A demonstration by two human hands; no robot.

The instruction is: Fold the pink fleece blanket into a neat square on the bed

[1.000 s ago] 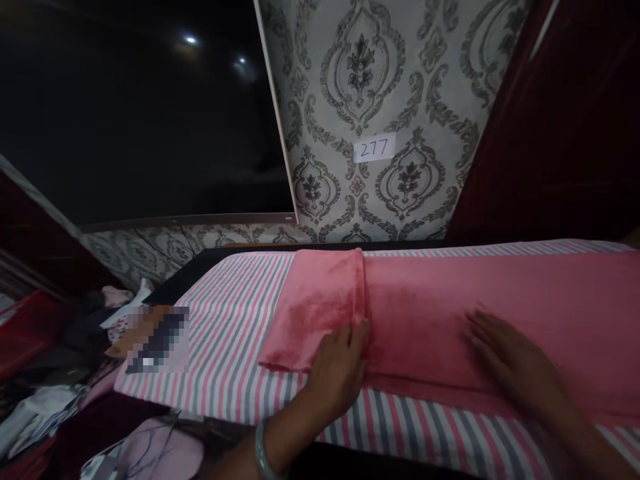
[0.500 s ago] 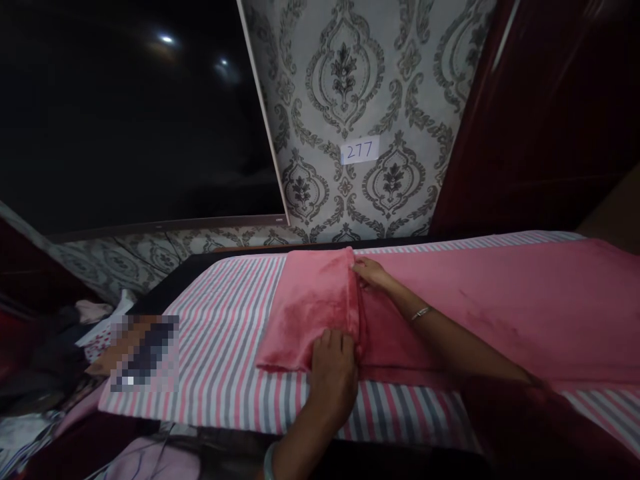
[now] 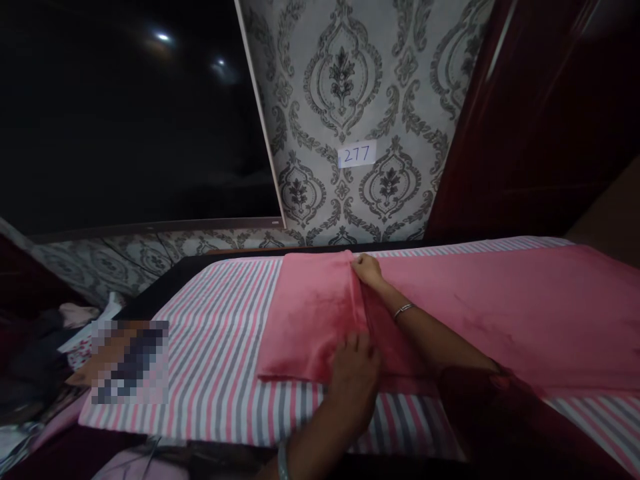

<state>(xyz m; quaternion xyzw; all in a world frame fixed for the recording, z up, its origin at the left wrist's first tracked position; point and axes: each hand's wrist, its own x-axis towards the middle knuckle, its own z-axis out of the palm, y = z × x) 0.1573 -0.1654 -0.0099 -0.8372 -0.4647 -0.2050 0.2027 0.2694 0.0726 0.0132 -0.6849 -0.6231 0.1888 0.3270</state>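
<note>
Pink cloth (image 3: pixel 320 313) fold, prob. under L hand (image 3: pixel 356 373), R hand (image 3: pixel 367 269)

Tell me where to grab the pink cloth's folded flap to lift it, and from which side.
Probably best at the flap's raised edge on the pink cloth, at its two ends. The right hand is at the far end, the left hand at the near. Come from the right, where that edge stands up as a ridge.

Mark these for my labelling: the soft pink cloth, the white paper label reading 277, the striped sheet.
soft pink cloth (image 3: pixel 525 313), head view, flat right part.
white paper label reading 277 (image 3: pixel 357 155), head view, middle.
pink, white and grey striped sheet (image 3: pixel 220 333), head view, bare left part.
</note>
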